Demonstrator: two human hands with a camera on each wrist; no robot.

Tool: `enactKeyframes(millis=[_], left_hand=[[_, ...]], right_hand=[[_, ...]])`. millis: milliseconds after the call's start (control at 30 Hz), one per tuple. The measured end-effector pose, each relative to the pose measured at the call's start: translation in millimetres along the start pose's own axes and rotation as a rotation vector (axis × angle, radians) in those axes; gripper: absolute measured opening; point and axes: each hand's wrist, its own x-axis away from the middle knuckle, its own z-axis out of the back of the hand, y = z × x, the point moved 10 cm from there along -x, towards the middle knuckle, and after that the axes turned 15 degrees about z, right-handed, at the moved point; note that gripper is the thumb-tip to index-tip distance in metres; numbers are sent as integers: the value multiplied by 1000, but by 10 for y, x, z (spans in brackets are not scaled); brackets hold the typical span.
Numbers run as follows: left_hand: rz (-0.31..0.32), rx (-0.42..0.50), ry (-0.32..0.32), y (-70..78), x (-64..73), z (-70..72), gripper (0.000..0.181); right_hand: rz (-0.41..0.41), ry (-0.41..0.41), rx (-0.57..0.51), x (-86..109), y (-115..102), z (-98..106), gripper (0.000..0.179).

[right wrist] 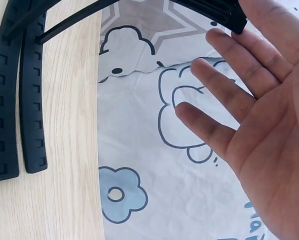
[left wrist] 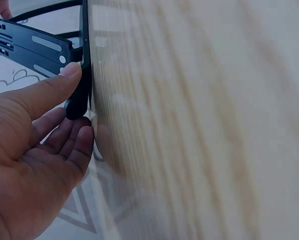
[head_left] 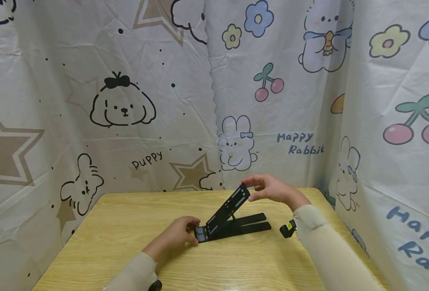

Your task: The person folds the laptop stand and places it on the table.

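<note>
A black folding laptop stand point(head_left: 226, 210) sits on the table with its slotted panel raised at a slant. Its two notched base arms point(right wrist: 33, 100) lie flat and point to the right. At the low hinged end, my left hand point(head_left: 178, 233) pinches the stand, thumb on one side and curled fingers on the other. My right hand point(head_left: 274, 189) holds the panel's raised top edge between thumb and forefinger, its other fingers stretched out. A thin support rod point(right wrist: 74, 22) runs between the panel and a base arm.
The wooden table point(head_left: 109, 226) extends around the stand, and its back edge meets a printed cloth curtain point(head_left: 185, 133). More cloth hangs at both sides. A small black device point(head_left: 288, 229) is on the right wrist.
</note>
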Motion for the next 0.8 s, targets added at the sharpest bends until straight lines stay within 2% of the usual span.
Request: enactKeyframes(millis=[367,800], left_hand=[[2,45,64,-18,-57,152,63],[40,89,104,-73,-234,208,61]], right_hand=[[7,31,104,52,-77,-28,68],[16,70,89,70,-154,-105,51]])
